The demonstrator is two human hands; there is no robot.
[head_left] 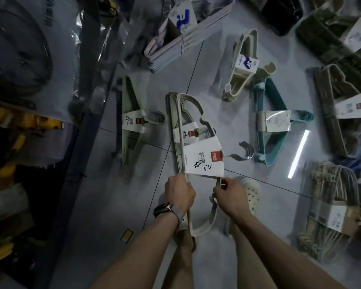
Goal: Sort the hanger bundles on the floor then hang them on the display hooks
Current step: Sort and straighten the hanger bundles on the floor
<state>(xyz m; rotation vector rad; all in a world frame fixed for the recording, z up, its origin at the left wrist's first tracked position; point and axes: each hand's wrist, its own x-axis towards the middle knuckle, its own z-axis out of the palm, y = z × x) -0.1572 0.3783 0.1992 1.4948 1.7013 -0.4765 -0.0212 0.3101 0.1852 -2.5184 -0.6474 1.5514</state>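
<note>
I hold a cream hanger bundle [204, 160] with a white paper band and metal hooks above the grey floor. My left hand [179, 193] grips its long bar. My right hand [230, 195] pinches its other arm just under the band. A second cream bundle [188, 132] lies on the floor under it. Other bundles lie around: pale green [131, 122], teal [273, 122], beige [244, 65], a pink-grey stack [188, 36], an olive one [338, 109] and a rope-wrapped one [331, 209].
Plastic-wrapped goods and yellow items [25, 122] fill the low shelf on the left. A dark bin [283, 13] stands at the top. My feet in pale clogs [251, 192] stand on the tiles below the held bundle. More green bundles [329, 32] lie top right.
</note>
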